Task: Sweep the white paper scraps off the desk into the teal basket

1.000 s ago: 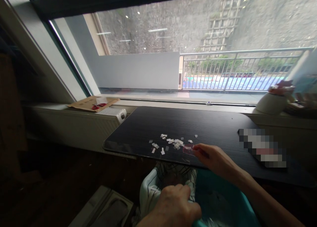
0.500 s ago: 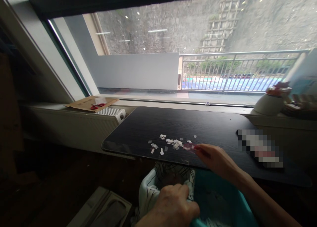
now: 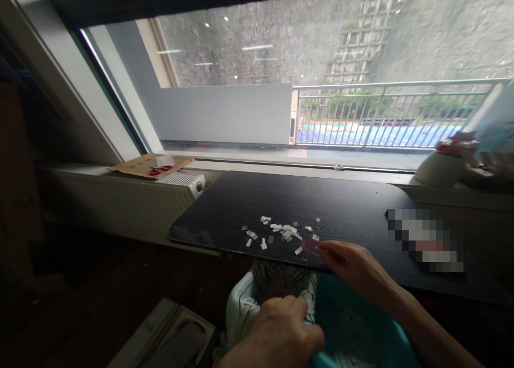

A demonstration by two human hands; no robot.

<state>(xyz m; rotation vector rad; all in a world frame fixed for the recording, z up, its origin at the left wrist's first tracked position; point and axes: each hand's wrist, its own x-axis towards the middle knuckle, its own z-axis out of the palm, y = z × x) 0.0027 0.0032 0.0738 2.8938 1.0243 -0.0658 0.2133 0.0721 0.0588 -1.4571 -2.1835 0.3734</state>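
In my right hand (image 3: 349, 266), thumb and fingers pinch a small reddish see-through plastic piece (image 3: 310, 245). It is low over the near edge of a dark table (image 3: 321, 196). Several small white and clear scraps (image 3: 287, 231) lie scattered to its left. Below the table edge, my left hand (image 3: 279, 325) is closed on the edge of a teal bin (image 3: 391, 330). White cloth with dark lines (image 3: 243, 309) hangs in the bin beside that hand. Its fingertips are hidden.
A blurred-out object (image 3: 428, 242) lies on the table's right side. Red-handled scissors (image 3: 160, 170) rest on brown paper (image 3: 132, 167) near a radiator (image 3: 160, 202). A white pot (image 3: 431, 167) stands on the sill at right. An open box (image 3: 176, 330) is at lower left.
My right hand has moved slightly down and toward me with the reddish piece. White scraps now show separately beside it. My left hand stays in place.
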